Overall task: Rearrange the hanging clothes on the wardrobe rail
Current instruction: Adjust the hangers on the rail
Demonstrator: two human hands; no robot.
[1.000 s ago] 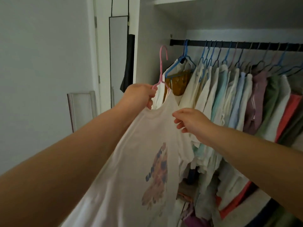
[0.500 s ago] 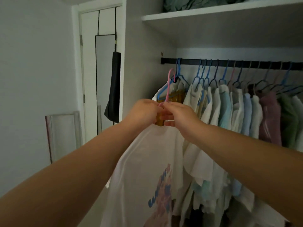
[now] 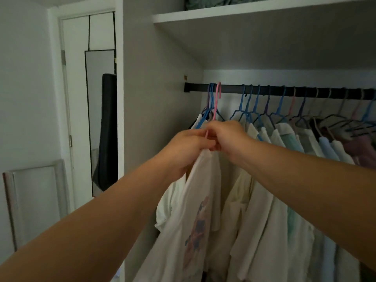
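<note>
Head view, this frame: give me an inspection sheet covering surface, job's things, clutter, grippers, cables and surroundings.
Surface: black wardrobe rail under a white shelf; no table seen.
Job's things: pink hanger carrying a white printed T-shirt, its hook at the rail near the left end; whether it is seated is unclear. Other clothes hang in a row to the right on mostly blue hangers.
Clutter: folded greenish fabric on the shelf.
Grippers: left hand and right hand both grip the hanger at the shirt's neck.
Cables: nothing seen.
Surroundings: door-hung mirror, dark item hanging beside it, framed panel against the wall.
</note>
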